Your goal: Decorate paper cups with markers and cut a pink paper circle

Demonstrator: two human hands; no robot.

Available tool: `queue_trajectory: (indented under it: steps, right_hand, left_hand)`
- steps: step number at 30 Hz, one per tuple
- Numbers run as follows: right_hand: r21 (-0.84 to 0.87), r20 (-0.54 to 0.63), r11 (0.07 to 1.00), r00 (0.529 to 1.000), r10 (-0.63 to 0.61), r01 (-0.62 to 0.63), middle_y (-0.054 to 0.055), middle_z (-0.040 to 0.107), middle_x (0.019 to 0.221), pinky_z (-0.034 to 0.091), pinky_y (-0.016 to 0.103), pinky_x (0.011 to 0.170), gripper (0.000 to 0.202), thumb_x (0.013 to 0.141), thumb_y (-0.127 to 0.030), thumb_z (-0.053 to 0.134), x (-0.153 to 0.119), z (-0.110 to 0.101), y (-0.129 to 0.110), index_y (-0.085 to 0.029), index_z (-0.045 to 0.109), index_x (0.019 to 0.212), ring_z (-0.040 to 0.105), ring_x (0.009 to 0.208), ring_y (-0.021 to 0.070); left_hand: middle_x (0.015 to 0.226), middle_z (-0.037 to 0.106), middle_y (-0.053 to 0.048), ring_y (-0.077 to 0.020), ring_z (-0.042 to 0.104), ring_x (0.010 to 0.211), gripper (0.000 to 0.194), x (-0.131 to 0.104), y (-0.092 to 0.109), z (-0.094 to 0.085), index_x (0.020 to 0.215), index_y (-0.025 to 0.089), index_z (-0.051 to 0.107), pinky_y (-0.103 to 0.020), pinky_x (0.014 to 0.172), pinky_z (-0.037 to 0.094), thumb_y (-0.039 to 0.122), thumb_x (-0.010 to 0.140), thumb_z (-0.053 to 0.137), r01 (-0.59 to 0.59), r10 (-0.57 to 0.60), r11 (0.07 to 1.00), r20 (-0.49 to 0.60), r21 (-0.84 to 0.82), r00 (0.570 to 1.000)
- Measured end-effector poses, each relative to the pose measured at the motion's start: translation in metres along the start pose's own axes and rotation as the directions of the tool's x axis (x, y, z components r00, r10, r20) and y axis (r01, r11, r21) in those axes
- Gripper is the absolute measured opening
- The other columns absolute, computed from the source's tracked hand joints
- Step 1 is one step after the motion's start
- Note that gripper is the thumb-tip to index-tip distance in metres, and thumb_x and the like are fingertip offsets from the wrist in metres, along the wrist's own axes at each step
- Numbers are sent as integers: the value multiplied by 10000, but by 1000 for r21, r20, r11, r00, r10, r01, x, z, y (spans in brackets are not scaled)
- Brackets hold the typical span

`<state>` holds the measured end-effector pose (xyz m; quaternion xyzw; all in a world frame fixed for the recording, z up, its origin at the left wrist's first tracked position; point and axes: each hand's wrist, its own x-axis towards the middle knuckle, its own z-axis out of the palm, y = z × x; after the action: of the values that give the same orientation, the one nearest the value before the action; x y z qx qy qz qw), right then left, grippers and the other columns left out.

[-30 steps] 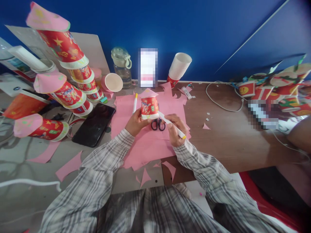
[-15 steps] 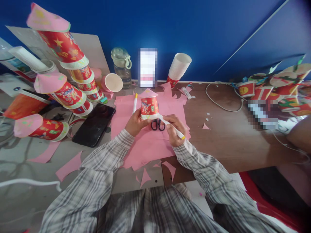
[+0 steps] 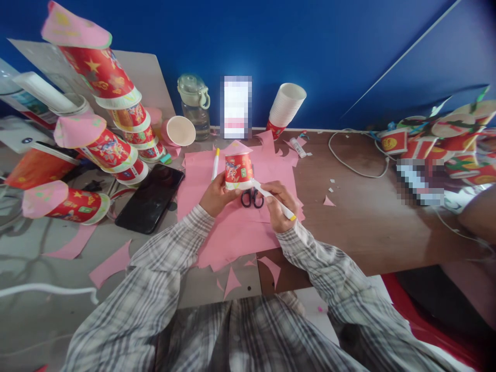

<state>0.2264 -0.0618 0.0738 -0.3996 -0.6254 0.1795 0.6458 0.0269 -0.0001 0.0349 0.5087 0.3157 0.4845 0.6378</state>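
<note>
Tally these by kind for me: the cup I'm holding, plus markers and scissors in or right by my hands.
Cups: 1, the red cup in your left hand
Markers: 2, a held marker in your right hand, a loose marker beyond your left
Scissors: 1 pair of black-handled scissors
Total: 4

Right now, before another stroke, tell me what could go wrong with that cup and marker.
The marker in the right hand points at the lower rim of the cup, so a slip might leave a stray mark. The left hand holds the cup near its base; squeezing too hard could dent it. The scissors show between both hands, so a wrist might knock them.
</note>
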Motion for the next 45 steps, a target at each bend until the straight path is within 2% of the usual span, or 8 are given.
queue_trajectory:
  steps: [5, 11, 20, 27, 33, 38, 45]
  right_hand:
    - [-2, 15, 1000, 1000, 18, -18, 51, 757, 805, 619, 393, 650, 267, 1009, -437, 675, 0, -1, 0, -218, 820, 1058, 718, 696, 219]
    - [1, 5, 1000, 1000, 24, -24, 62, 766, 816, 621, 394, 649, 269, 1003, -427, 661, 0, -1, 1, -212, 815, 1054, 727, 709, 223]
    - [-15, 18, 997, 997, 80, -80, 58, 745, 808, 636, 420, 660, 303, 990, -482, 664, -1, -2, 0, -224, 813, 1047, 727, 707, 235]
    - [62, 16, 998, 1000, -2, 1, 57, 759, 831, 638, 405, 651, 225, 1006, -406, 684, 0, 0, 1, -238, 820, 1069, 718, 695, 225]
    - [20, 14, 999, 999, 43, -43, 50, 743, 800, 627, 407, 641, 297, 994, -489, 676, 0, 0, 1, -228, 809, 1037, 686, 641, 207]
    - [11, 20, 996, 996, 92, -92, 49, 742, 804, 621, 419, 624, 351, 974, -559, 669, 0, 0, 0, -236, 801, 1018, 673, 606, 204]
    - [4, 24, 993, 993, 115, -115, 52, 744, 808, 629, 434, 626, 382, 976, -591, 659, 0, 0, 1, -237, 798, 1011, 671, 592, 204]
  left_hand:
    - [1403, 847, -170, -392, 784, 1349, 885, 0, 2, 2, 1369, 184, 711, -619, 1236, 599, 582, 681, 1102, 22, -24, 999, -33, -35, 999]
    - [1443, 831, -189, -384, 785, 1354, 912, 0, 1, 2, 1357, 177, 693, -604, 1240, 597, 593, 662, 1111, 37, -38, 998, -33, -51, 999]
    - [1458, 818, -193, -418, 754, 1412, 888, -1, 1, 1, 1377, 178, 699, -643, 1261, 580, 589, 694, 1090, 36, -37, 999, -25, -25, 999]
    - [1476, 814, -190, -401, 768, 1398, 873, 0, -2, 0, 1386, 195, 690, -618, 1245, 592, 625, 727, 1066, 6, -6, 1000, -1, -9, 1000]
    - [1485, 810, -188, -389, 764, 1400, 877, -1, 0, 2, 1393, 187, 691, -612, 1269, 574, 613, 728, 1072, 29, -29, 999, 2, -25, 1000]
    - [1451, 821, -184, -414, 762, 1400, 862, -1, 1, 2, 1392, 193, 705, -638, 1254, 579, 638, 741, 1052, 2, -2, 1000, 7, 5, 1000]
    - [1427, 836, -166, -403, 763, 1389, 864, -1, 4, 2, 1335, 191, 732, -611, 1257, 583, 596, 669, 1102, 53, -54, 998, -30, -41, 998]
